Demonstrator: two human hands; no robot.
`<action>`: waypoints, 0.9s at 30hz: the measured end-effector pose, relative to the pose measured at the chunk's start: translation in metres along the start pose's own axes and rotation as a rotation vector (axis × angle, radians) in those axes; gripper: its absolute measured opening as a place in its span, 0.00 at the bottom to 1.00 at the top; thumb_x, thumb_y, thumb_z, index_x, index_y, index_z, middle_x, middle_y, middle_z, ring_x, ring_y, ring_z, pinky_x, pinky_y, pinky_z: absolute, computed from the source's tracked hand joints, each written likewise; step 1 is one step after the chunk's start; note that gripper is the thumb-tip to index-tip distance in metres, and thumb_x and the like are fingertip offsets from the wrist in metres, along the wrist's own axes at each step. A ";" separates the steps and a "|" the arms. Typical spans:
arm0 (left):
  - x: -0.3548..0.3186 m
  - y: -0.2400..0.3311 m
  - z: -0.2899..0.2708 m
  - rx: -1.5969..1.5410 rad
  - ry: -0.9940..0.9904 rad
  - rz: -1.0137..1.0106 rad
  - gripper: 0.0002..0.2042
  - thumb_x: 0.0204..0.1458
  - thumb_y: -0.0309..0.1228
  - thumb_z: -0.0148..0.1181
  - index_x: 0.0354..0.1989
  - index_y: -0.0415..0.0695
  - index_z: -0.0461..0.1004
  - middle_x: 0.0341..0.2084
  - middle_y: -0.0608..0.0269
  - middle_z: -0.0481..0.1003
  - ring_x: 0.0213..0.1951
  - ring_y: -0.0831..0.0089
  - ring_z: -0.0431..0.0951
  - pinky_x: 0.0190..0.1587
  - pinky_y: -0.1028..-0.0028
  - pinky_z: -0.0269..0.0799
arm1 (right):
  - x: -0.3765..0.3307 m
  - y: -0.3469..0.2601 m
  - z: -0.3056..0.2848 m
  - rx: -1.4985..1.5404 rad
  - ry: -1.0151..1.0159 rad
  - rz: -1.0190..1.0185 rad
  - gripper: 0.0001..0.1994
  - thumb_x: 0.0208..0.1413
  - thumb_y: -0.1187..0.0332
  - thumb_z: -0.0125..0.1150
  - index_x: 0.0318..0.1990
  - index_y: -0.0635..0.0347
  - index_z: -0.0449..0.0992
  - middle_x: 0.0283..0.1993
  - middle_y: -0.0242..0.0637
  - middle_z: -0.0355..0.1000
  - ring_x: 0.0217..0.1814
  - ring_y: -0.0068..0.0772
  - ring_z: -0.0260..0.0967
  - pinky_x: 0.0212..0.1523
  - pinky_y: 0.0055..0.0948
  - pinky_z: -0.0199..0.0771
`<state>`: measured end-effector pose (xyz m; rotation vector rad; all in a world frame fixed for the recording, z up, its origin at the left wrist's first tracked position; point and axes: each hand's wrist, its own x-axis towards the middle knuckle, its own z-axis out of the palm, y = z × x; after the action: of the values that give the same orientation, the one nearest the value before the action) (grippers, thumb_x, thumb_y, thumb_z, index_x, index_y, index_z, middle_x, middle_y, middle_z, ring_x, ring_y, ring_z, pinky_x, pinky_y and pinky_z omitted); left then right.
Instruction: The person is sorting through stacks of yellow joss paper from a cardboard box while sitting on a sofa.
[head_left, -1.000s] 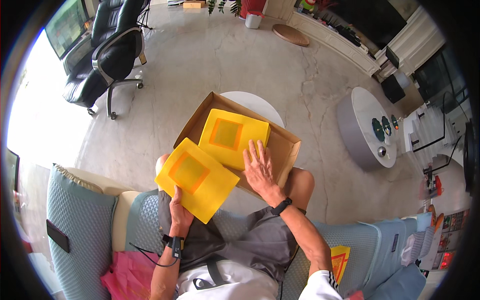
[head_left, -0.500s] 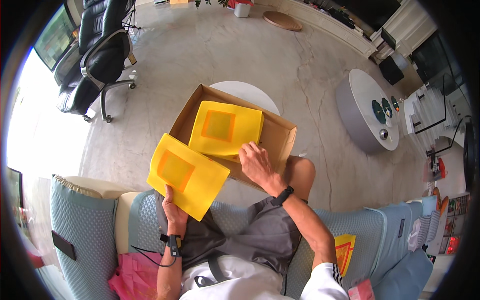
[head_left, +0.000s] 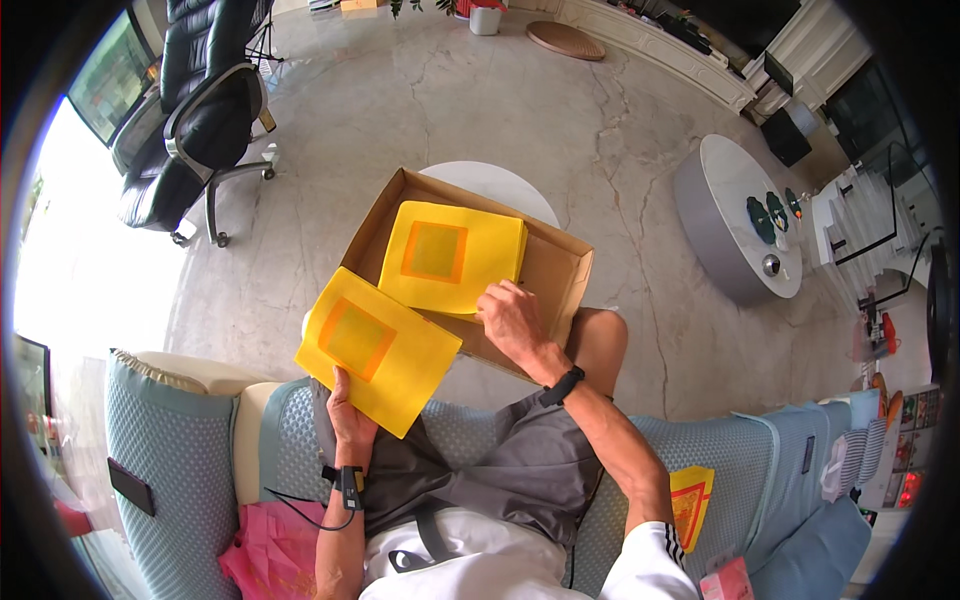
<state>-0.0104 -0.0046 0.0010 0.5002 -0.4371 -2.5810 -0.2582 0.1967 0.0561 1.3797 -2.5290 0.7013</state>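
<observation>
My left hand holds yellow joss paper at its lower edge, thumb on top. An orange square with a gold middle is printed on it. A thick stack of the same joss paper lies in a shallow cardboard box above my lap. Closed at the near right corner of that stack is my right hand, its fingertips pinching the corner. The held paper overlaps the box's near left side and hides part of it. What lies under my right fingers is mostly hidden.
Beneath the box shows a round white table. A grey round table stands to the right, a black office chair at far left. On the blue-covered sofa lie a phone, a pink bag and a yellow-red packet.
Both hands and the papers stay almost in place. The room has shifted slightly in the picture.
</observation>
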 end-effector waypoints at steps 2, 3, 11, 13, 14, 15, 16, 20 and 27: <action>0.000 -0.001 0.001 0.037 0.027 0.006 0.23 0.72 0.42 0.52 0.69 0.42 0.66 0.64 0.55 0.73 0.62 0.56 0.75 0.66 0.55 0.71 | -0.001 0.002 -0.002 0.050 0.003 0.027 0.05 0.52 0.73 0.61 0.27 0.61 0.81 0.32 0.42 0.77 0.42 0.46 0.77 0.41 0.42 0.80; 0.001 -0.002 0.001 0.039 0.026 0.005 0.23 0.72 0.42 0.52 0.69 0.42 0.66 0.64 0.55 0.73 0.62 0.56 0.75 0.66 0.55 0.71 | 0.000 0.004 -0.004 0.101 -0.029 0.064 0.04 0.51 0.72 0.63 0.26 0.60 0.81 0.32 0.42 0.77 0.41 0.47 0.76 0.41 0.43 0.80; 0.002 -0.003 0.002 0.031 0.030 -0.008 0.24 0.72 0.43 0.52 0.69 0.42 0.66 0.64 0.55 0.73 0.62 0.55 0.75 0.66 0.55 0.71 | 0.002 0.010 -0.007 0.295 -0.053 0.215 0.06 0.48 0.72 0.72 0.27 0.62 0.80 0.32 0.46 0.76 0.42 0.51 0.74 0.46 0.44 0.77; 0.002 -0.003 0.002 0.041 0.030 -0.012 0.24 0.72 0.43 0.52 0.69 0.42 0.66 0.64 0.55 0.73 0.62 0.55 0.75 0.66 0.54 0.71 | 0.001 0.007 -0.005 0.159 0.162 0.048 0.07 0.51 0.71 0.72 0.30 0.64 0.80 0.32 0.47 0.76 0.43 0.51 0.74 0.50 0.46 0.75; 0.002 -0.003 0.002 0.048 0.031 -0.015 0.24 0.72 0.44 0.52 0.69 0.42 0.66 0.64 0.55 0.73 0.62 0.55 0.75 0.66 0.54 0.72 | 0.001 0.007 -0.006 0.159 0.164 0.049 0.07 0.51 0.71 0.72 0.30 0.64 0.80 0.32 0.47 0.76 0.43 0.51 0.74 0.50 0.46 0.75; 0.002 -0.002 0.002 0.049 0.029 -0.016 0.24 0.72 0.44 0.52 0.69 0.42 0.66 0.64 0.55 0.73 0.62 0.55 0.75 0.66 0.54 0.72 | 0.001 0.007 -0.007 0.162 0.179 0.077 0.07 0.52 0.71 0.71 0.31 0.65 0.80 0.32 0.47 0.76 0.41 0.51 0.74 0.48 0.47 0.75; 0.002 -0.002 0.004 0.056 0.042 -0.011 0.24 0.71 0.44 0.52 0.69 0.42 0.66 0.64 0.55 0.73 0.62 0.55 0.76 0.66 0.54 0.72 | 0.001 0.010 -0.007 0.162 0.194 0.105 0.07 0.52 0.71 0.71 0.32 0.66 0.80 0.33 0.47 0.76 0.40 0.52 0.74 0.47 0.47 0.76; 0.005 -0.004 0.004 0.063 0.045 -0.007 0.24 0.71 0.44 0.52 0.69 0.43 0.66 0.63 0.55 0.74 0.62 0.54 0.76 0.65 0.53 0.72 | 0.000 0.011 -0.029 0.318 0.006 0.240 0.06 0.56 0.73 0.68 0.38 0.67 0.83 0.36 0.48 0.79 0.38 0.46 0.79 0.43 0.41 0.80; 0.007 -0.009 0.005 0.069 0.084 -0.021 0.26 0.72 0.46 0.51 0.71 0.42 0.64 0.63 0.53 0.74 0.62 0.53 0.75 0.66 0.52 0.70 | -0.013 -0.087 -0.170 1.587 -0.267 0.332 0.14 0.63 0.78 0.61 0.55 0.71 0.80 0.38 0.38 0.83 0.39 0.28 0.81 0.43 0.26 0.81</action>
<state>-0.0220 0.0000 0.0005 0.6381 -0.4954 -2.5609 -0.1906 0.2480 0.2277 1.2169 -2.1326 3.1235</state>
